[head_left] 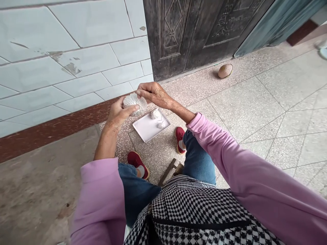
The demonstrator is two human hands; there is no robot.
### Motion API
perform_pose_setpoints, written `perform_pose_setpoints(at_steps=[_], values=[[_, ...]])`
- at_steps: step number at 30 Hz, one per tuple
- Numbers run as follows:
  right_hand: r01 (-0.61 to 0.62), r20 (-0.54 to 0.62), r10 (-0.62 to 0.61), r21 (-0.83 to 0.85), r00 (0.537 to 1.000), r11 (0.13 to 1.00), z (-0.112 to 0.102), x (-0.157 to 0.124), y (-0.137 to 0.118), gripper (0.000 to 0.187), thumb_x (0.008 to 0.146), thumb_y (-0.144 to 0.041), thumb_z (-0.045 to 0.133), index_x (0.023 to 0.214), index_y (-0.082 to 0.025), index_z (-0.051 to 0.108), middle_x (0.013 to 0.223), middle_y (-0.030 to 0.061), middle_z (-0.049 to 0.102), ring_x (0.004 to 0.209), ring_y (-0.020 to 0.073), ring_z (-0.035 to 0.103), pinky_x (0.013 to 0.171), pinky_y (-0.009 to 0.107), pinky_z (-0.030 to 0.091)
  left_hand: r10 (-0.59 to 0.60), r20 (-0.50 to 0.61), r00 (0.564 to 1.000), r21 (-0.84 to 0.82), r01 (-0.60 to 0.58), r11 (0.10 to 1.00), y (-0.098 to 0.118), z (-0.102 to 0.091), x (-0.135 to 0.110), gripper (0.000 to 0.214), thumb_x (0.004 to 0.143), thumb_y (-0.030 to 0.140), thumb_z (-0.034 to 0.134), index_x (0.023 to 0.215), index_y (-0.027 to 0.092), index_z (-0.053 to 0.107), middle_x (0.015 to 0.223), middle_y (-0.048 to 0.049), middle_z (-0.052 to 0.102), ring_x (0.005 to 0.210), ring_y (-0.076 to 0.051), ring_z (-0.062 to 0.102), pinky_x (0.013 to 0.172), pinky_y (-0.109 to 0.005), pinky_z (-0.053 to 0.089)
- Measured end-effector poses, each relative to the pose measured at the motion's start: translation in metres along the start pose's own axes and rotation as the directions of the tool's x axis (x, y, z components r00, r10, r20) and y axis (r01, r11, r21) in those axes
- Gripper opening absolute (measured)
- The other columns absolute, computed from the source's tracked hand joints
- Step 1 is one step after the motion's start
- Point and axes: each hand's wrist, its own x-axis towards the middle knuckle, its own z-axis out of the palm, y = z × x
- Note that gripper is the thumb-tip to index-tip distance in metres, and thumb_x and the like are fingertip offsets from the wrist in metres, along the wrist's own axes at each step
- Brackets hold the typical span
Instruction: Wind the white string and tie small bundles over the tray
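A white, pleated, rounded bundle (135, 103) is held up in front of the wall, above the floor. My left hand (119, 114) is closed around its left and lower side, the thumb lying across the front. At the bundle's upper right edge, my right hand (155, 95) is closed, thumb and forefinger pinched together. What those fingertips hold is too small to make out. Below, on the floor, rests a shallow white tray (145, 130). Two small white ball-like pieces lie in it, a larger one (155, 114) and a smaller one (161, 125), with thin strands near them.
A white tiled wall (84, 27) with a dark red base strip rises on the left. Ahead stands a dark carved door (176, 37). A tan rounded object (225, 70) lies on the speckled floor. Part of a wooden stool (167, 172) shows between my legs.
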Motion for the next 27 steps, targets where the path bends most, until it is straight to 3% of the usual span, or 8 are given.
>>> perform_pose_setpoints(at_steps=[5, 8, 11, 16, 22, 27], values=[[-0.023, -0.029, 0.021, -0.06, 0.999, 0.998, -0.007, -0.001, -0.01, 0.045, 0.134, -0.041, 0.076, 0.095, -0.022, 0.06, 0.084, -0.0013, 0.052, 0.084, 0.0189, 0.05, 0.076, 0.028, 0.048, -0.155, 0.158, 0.975, -0.048, 0.164, 0.985, 0.022, 0.01, -0.017, 0.083, 0.073, 0.081, 0.114, 0.123, 0.021, 0.085, 0.106, -0.0094, 0.086, 0.099, -0.033, 0.082, 0.073, -0.042, 0.072], [0.015, 0.007, -0.014, -0.05, 1.0, 0.999, -0.005, 0.0, -0.006, 0.044, 0.133, -0.034, 0.073, 0.093, -0.021, 0.061, 0.084, -0.0011, 0.052, 0.086, 0.0189, 0.049, 0.079, 0.028, 0.047, -0.225, 0.255, 0.94, -0.032, 0.241, 0.97, 0.024, 0.011, -0.018, 0.087, 0.071, 0.085, 0.113, 0.12, 0.019, 0.083, 0.098, -0.0091, 0.082, 0.094, -0.031, 0.08, 0.068, -0.04, 0.071], [0.024, 0.013, -0.024, -0.018, 1.0, 1.0, -0.002, 0.003, 0.002, 0.048, 0.135, -0.04, 0.073, 0.093, -0.02, 0.062, 0.083, -0.0014, 0.053, 0.085, 0.0179, 0.048, 0.077, 0.027, 0.044, -0.255, 0.287, 0.923, -0.053, 0.281, 0.958, 0.022, 0.009, -0.018, 0.095, 0.067, 0.091, 0.113, 0.118, 0.016, 0.085, 0.101, -0.013, 0.084, 0.091, -0.03, 0.078, 0.067, -0.041, 0.072], [0.034, -0.005, -0.034, 0.033, 0.999, 0.999, 0.0, 0.011, 0.012, 0.057, 0.137, -0.053, 0.077, 0.092, -0.02, 0.063, 0.082, -0.0029, 0.053, 0.082, 0.0161, 0.045, 0.076, 0.027, 0.043, -0.21, 0.302, 0.93, -0.104, 0.251, 0.962, 0.02, 0.008, -0.018, 0.102, 0.069, 0.093, 0.114, 0.13, 0.016, 0.087, 0.116, -0.0179, 0.088, 0.098, -0.033, 0.08, 0.071, -0.042, 0.073], [0.034, 0.008, -0.035, 0.07, 0.999, 0.997, -0.001, 0.015, 0.028, 0.055, 0.137, -0.051, 0.078, 0.094, -0.019, 0.064, 0.082, -0.0033, 0.054, 0.08, 0.0141, 0.044, 0.072, 0.025, 0.041, -0.091, 0.284, 0.955, -0.127, 0.132, 0.983, 0.02, 0.008, -0.015, 0.073, 0.075, 0.068, 0.116, 0.127, 0.021, 0.094, 0.119, -0.0166, 0.09, 0.112, -0.041, 0.085, 0.092, -0.048, 0.073], [-0.03, 0.033, 0.026, 0.12, 0.999, 0.992, -0.002, 0.023, 0.055, 0.054, 0.135, -0.053, 0.079, 0.096, -0.021, 0.06, 0.08, -0.005, 0.05, 0.074, 0.0133, 0.038, 0.063, 0.024, 0.033, -0.046, 0.27, 0.962, -0.266, 0.12, 0.957, 0.014, 0.012, -0.013, 0.075, 0.073, 0.062, 0.116, 0.131, 0.022, 0.09, 0.125, -0.0181, 0.089, 0.125, -0.047, 0.086, 0.102, -0.056, 0.075]])
